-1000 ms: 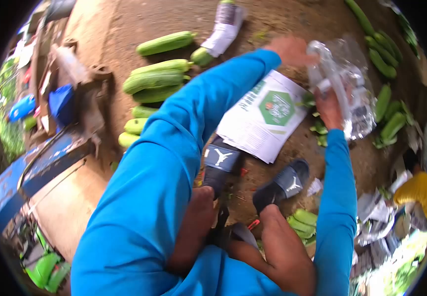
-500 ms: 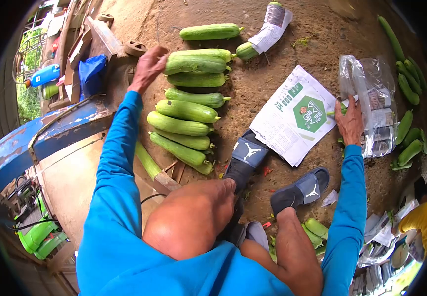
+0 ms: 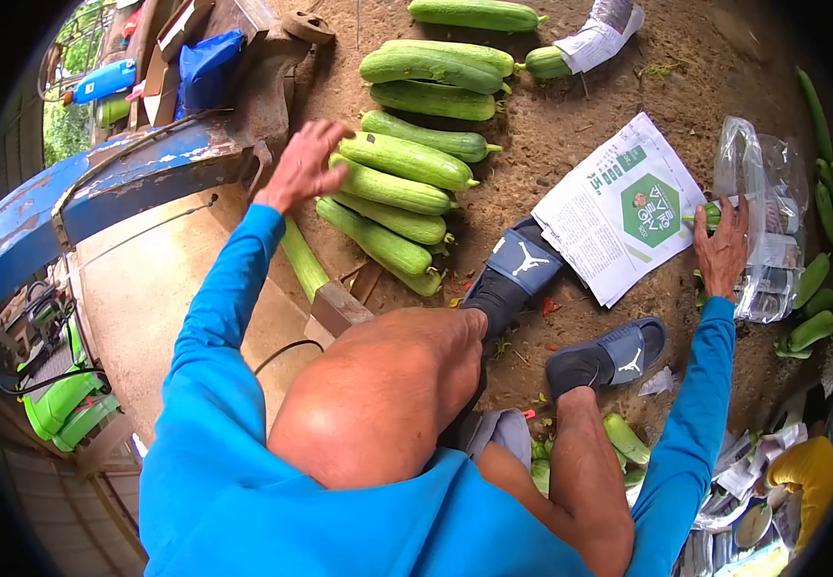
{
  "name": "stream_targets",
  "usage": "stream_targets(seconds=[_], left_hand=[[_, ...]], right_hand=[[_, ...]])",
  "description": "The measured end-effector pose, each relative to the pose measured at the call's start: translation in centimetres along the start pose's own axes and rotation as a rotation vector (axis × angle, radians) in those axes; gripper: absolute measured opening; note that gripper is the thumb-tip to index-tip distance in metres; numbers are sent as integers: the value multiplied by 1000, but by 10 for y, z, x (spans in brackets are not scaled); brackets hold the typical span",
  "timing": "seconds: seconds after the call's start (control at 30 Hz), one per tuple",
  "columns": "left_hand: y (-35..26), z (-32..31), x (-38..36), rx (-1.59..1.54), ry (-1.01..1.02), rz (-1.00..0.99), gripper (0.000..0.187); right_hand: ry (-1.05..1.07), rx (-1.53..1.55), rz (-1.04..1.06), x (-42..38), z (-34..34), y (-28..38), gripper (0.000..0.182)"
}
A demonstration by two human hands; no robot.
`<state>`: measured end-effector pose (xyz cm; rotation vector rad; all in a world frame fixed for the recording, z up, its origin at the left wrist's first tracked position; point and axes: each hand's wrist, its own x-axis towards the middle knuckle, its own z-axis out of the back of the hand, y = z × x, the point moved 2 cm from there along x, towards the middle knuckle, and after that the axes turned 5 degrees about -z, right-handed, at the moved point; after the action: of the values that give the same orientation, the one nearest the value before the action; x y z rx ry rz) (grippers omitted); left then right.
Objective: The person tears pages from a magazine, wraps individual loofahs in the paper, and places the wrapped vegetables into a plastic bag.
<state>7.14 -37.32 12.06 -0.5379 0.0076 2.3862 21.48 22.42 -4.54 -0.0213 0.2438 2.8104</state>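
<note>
Several green gourds (image 3: pixel 409 160) lie side by side in a column on the dirt ground. At the left ends of the middle ones is my left hand (image 3: pixel 309 165), its fingers apart and nothing in it. My right hand (image 3: pixel 722 252) rests at the right edge of the stacked newspaper sheets (image 3: pixel 618 207), with its fingers round a wrapped gourd beside the clear plastic bag (image 3: pixel 758 274). Part of that gourd is hidden by the hand. A paper-wrapped gourd (image 3: pixel 601 38) lies at the top.
More gourds (image 3: pixel 809 332) lie at the far right. A blue metal beam (image 3: pixel 99 197) crosses the left side, with a blue bottle (image 3: pixel 104 81) and a green machine (image 3: pixel 63 394) nearby. Two sandalled feet (image 3: pixel 522 260) stand below the newspaper.
The view has shifted, so the ground items sit further right and higher. My left hand has moved down along the column of gourds and its fingers have spread. My right hand stays by the bag.
</note>
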Motion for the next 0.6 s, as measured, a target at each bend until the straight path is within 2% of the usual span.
stream_targets(seconds=[0.1,0.17,0.2,0.3,0.33,0.47,0.53,0.6], left_hand=[[-35,-16,-17,113,126,-121,63],[-44,-36,-23,112,52,-92,72],[-46,-39,-22,151,78,-81,77],[-50,-44,-13,196,89,-93,77],[-48,-44,-9,187,108,-108,77],[-47,-39,-2,182,188,-139,76],[-44,-39,1,176,199,-154,76],[-43,-40,2,163,248,-119,76]], right_hand=[[-65,24,28,-1,-7,-7,51],[-103,63,40,1,-10,-6,51],[-106,84,20,1,-10,-7,50],[-31,73,-55,1,-9,-10,53],[-87,18,-25,-1,-14,-14,53],[-75,199,-41,-8,-8,-9,50],[-224,137,153,-10,-2,1,49],[-180,181,186,-30,5,24,49]])
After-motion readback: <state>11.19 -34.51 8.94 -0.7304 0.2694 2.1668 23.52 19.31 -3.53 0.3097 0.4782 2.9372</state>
